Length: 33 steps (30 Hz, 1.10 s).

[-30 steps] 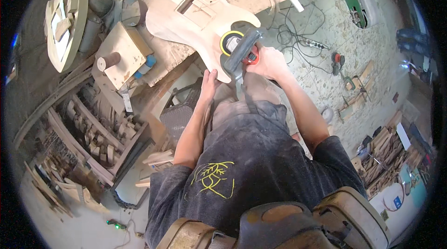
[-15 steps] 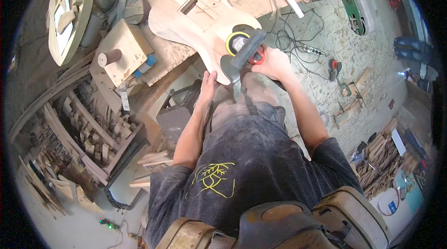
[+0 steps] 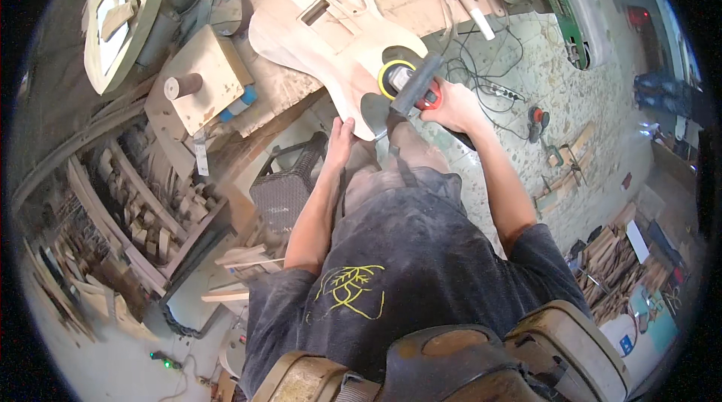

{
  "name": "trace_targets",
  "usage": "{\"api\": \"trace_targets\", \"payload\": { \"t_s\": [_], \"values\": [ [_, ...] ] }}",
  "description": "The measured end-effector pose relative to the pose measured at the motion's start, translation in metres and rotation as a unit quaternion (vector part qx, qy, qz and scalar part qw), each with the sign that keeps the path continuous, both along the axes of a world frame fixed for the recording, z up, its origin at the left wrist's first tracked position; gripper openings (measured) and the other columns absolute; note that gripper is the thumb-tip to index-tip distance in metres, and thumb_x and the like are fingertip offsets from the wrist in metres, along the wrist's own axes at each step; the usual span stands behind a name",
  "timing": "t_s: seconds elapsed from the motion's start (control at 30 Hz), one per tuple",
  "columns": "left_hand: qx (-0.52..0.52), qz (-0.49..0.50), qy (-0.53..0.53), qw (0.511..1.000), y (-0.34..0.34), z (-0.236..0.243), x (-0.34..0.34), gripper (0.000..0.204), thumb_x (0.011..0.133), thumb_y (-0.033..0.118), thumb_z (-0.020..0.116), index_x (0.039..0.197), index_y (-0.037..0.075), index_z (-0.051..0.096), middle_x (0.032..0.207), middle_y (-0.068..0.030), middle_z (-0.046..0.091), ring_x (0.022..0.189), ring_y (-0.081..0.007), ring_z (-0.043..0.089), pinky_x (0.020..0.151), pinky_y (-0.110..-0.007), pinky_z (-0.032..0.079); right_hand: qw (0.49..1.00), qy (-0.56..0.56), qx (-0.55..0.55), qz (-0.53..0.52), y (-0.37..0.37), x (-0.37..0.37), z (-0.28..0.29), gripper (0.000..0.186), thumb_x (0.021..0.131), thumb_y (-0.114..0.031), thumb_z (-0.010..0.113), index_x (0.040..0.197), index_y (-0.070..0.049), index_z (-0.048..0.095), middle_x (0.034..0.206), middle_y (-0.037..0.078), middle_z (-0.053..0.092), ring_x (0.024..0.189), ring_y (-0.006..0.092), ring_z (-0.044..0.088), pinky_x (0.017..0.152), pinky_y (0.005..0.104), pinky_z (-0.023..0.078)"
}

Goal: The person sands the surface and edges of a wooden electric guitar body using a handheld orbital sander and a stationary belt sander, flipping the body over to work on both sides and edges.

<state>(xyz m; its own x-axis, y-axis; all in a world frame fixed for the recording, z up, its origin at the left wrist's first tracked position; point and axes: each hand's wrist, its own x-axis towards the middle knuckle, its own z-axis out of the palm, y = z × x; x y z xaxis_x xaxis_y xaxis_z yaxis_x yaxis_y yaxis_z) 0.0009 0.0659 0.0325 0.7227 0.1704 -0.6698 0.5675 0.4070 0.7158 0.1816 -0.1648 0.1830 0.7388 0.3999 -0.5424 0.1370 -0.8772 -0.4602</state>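
A pale wooden electric guitar body [image 3: 282,30] with routed pockets lies on the workbench, its horns reaching past the near edge toward me. My left hand [image 3: 340,143] grips the tip of its longer horn, fingers closed along the side. In my right hand [image 3: 457,107] is a power sander [image 3: 410,90] with a round yellow-edged pad, a dark body and a red part. The pad sits tilted at the edge of the guitar body near the shorter horn; whether it touches the wood I cannot tell.
A wooden block with a spindle [image 3: 197,97] stands left of the guitar body. Another guitar-shaped piece [image 3: 150,3] is at far left. Cables and a power strip [image 3: 502,91] lie on the floor to the right, near an orange-black tool [image 3: 535,121]. Wood offcuts [image 3: 162,240] fill a rack at left.
The sander has moved slightly right and nearer to me along the edge of the guitar body. My left hand keeps its hold on the horn. The whole view has shifted a little.
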Motion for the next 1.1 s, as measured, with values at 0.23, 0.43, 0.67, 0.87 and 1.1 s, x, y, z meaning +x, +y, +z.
{"api": "trace_targets", "payload": {
  "t_s": [0.23,0.43,0.67,0.87,1.1],
  "values": [
    [-0.014,0.009,0.007,1.000,-0.003,0.000,0.001,0.034,0.105,0.033,0.049,0.118,0.001,0.050,0.107,-0.0077,0.056,0.097,-0.0153,0.056,0.090,-0.037,0.052,0.999,-0.005,0.017,0.041,0.009,0.012,-0.010,0.062,0.065,-0.040,0.077,0.111,-0.001,0.061,0.094,0.025,0.070,0.092,0.0418,0.068,0.083,0.0476,0.055],
    [0.006,0.033,-0.010,0.999,-0.006,-0.001,-0.003,0.032,0.105,0.032,0.049,0.114,0.001,0.051,0.100,-0.0049,0.054,0.091,-0.0130,0.053,0.086,-0.034,0.051,0.998,0.021,0.004,0.061,-0.013,0.014,0.000,0.064,0.064,-0.039,0.077,0.114,-0.004,0.060,0.095,0.023,0.070,0.092,0.0423,0.067,0.083,0.0477,0.055],
    [0.016,0.033,-0.003,0.999,-0.010,-0.010,0.001,0.032,0.105,0.033,0.049,0.110,0.002,0.050,0.095,-0.0029,0.054,0.082,-0.0107,0.051,0.079,-0.030,0.050,0.994,-0.034,0.013,0.104,0.010,0.036,-0.013,0.061,0.061,-0.033,0.075,0.111,-0.003,0.061,0.088,0.025,0.070,0.087,0.0423,0.068,0.080,0.0490,0.055],
    [0.013,0.030,-0.007,0.999,-0.012,-0.029,-0.009,0.037,0.104,0.036,0.045,0.124,0.004,0.047,0.119,-0.0110,0.059,0.108,-0.0251,0.064,0.095,-0.044,0.053,0.989,0.012,-0.021,0.148,-0.022,0.017,0.007,0.059,0.063,-0.037,0.076,0.107,-0.001,0.063,0.092,0.025,0.070,0.090,0.0420,0.068,0.082,0.0481,0.055],
    [0.036,0.120,-0.001,0.992,-0.016,0.001,-0.006,0.045,0.102,0.041,0.046,0.125,0.002,0.048,0.116,-0.0118,0.061,0.105,-0.0249,0.064,0.086,-0.045,0.057,0.972,0.064,0.196,-0.109,-0.102,-0.017,0.003,0.048,0.060,-0.018,0.084,0.100,0.001,0.066,0.088,0.011,0.070,0.076,0.0245,0.066,0.075,0.0375,0.053]
  ]
}}
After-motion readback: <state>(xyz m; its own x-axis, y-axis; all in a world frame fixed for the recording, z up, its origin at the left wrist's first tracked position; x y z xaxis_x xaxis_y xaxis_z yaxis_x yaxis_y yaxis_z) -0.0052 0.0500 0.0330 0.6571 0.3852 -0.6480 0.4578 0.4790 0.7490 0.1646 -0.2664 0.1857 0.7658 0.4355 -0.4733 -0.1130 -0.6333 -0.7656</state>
